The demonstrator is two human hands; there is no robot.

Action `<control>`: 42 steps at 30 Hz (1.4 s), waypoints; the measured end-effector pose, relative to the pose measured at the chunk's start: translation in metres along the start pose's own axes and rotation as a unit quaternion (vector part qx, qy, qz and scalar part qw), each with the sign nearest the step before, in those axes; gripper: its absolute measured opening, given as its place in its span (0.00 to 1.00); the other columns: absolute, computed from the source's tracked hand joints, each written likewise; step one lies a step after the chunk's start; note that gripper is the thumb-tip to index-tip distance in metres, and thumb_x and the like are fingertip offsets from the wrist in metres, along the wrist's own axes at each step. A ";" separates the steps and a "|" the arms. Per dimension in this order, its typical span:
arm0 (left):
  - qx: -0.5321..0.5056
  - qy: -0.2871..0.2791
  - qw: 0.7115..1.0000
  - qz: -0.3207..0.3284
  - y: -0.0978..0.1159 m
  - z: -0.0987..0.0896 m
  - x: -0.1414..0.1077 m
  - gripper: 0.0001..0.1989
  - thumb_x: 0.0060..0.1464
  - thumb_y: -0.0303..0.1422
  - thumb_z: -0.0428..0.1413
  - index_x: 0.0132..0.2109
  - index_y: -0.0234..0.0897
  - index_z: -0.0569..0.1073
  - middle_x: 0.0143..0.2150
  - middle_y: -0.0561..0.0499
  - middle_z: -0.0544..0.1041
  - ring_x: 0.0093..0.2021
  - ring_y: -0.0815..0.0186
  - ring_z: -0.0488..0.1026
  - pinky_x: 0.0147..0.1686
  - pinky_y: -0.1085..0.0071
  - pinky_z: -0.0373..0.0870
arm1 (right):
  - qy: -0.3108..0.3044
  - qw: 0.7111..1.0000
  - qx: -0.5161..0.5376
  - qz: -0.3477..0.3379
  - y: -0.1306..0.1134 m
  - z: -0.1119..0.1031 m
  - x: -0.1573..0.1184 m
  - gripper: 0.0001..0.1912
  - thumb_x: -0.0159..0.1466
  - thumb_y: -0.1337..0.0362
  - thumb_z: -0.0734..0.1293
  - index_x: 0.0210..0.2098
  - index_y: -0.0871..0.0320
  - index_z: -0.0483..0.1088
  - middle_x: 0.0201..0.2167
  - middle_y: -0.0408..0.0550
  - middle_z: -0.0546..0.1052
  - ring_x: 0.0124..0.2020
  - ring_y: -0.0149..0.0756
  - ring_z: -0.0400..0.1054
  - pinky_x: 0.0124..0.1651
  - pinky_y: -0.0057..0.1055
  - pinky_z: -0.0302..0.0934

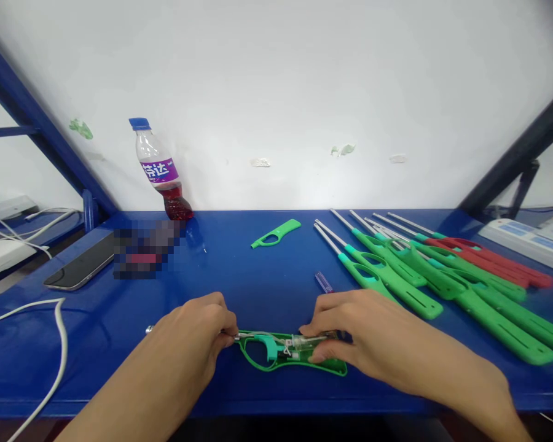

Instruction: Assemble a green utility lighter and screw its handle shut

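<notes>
An opened gas lighter lies near the table's front edge, its green half shell (336, 367) showing the parts inside. A teal trigger (271, 347) and a clear fuel tank (300, 342) sit in the shell. My left hand (196, 331) pinches the metal tube at the shell's front end; the tube's tip (149, 329) sticks out to the left. At the shell's rear, my right hand (350, 322) has thumb and fingers closed around the clear tank, hiding its far end. A small purple printed piece (323, 282) lies just behind my right hand.
A loose green shell half (281, 232) lies farther back. Several green lighters (410, 298) and some red-handled ones (498, 264) are spread at right, near a white power strip (534, 242). At left are a phone (80, 264), a soda bottle (159, 169) and a white cable (62, 344).
</notes>
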State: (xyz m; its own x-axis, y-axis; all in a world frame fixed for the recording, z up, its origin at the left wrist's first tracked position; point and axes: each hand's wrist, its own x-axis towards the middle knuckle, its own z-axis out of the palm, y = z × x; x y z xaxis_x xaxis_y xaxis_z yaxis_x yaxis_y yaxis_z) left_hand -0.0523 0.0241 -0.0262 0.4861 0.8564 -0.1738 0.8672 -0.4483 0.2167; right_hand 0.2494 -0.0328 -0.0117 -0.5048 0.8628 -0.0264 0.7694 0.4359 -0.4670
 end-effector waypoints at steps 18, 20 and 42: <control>-0.011 -0.021 1.000 0.005 0.012 -0.009 -0.005 0.16 0.65 0.24 0.51 0.39 0.41 0.83 0.44 0.49 0.81 0.42 0.61 0.79 0.46 0.64 0.72 | -0.017 1.000 -0.009 -0.003 -0.008 0.007 -0.005 0.06 0.76 0.61 0.72 0.49 0.43 0.84 0.42 0.37 0.82 0.40 0.35 0.78 0.43 0.34 0.61; -0.005 -0.021 1.000 0.002 0.021 -0.010 -0.007 0.16 0.69 0.25 0.50 0.46 0.41 0.84 0.48 0.47 0.81 0.44 0.57 0.79 0.48 0.59 0.73 | -0.015 1.000 -0.009 0.000 -0.009 0.006 -0.005 0.06 0.76 0.62 0.73 0.48 0.44 0.84 0.42 0.38 0.82 0.40 0.35 0.79 0.43 0.34 0.61; -0.020 -0.078 0.988 0.132 0.065 -0.002 0.001 0.21 0.68 0.16 0.45 0.44 0.41 0.80 0.48 0.47 0.78 0.50 0.54 0.74 0.47 0.57 0.72 | -0.010 0.999 -0.036 -0.006 -0.011 0.005 -0.004 0.03 0.74 0.63 0.75 0.41 0.50 0.81 0.39 0.38 0.82 0.40 0.37 0.79 0.42 0.35 0.60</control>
State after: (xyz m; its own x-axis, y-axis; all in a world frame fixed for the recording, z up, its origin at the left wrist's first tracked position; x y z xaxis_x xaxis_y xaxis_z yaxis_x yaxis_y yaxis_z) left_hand 0.0038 -0.0039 -0.0106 0.7084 0.6595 -0.2515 0.7044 -0.6382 0.3108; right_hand 0.2411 -0.0417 -0.0112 -0.5219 0.8521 -0.0391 0.7890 0.4648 -0.4018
